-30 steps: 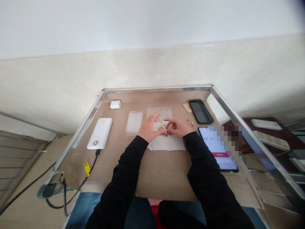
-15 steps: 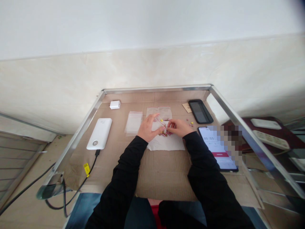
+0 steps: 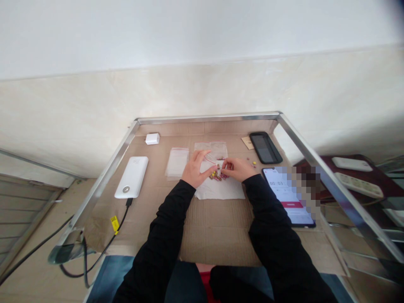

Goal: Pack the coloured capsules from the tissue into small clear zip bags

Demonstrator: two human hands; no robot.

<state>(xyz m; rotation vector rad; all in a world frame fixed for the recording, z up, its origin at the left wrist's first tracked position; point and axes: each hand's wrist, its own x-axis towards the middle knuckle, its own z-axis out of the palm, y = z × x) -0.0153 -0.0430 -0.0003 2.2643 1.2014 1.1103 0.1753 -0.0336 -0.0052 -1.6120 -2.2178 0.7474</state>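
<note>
My left hand (image 3: pixel 195 170) pinches a small clear zip bag (image 3: pixel 211 160) with a red strip, held just above a white paper sheet (image 3: pixel 221 190). My right hand (image 3: pixel 237 168) rests on the sheet with fingers curled over a cluster of small pink and yellow beads (image 3: pixel 217 176); what its fingertips hold is too small to make out. A couple of loose beads (image 3: pixel 252 163) lie to the right of that hand. Both arms wear black sleeves.
Two more clear zip bags (image 3: pixel 177 162) (image 3: pixel 211 147) lie behind. A white power bank (image 3: pixel 132 176) with cable and a white charger (image 3: pixel 152 138) sit left. A dark phone (image 3: pixel 265 147) and a lit phone (image 3: pixel 288 198) sit right. A metal frame (image 3: pixel 208 118) rims the cardboard-covered table.
The beads that my hands covered a second ago now lie in the open on the sheet. The bag in my left hand has tipped and shifted slightly. My right hand stays in place.
</note>
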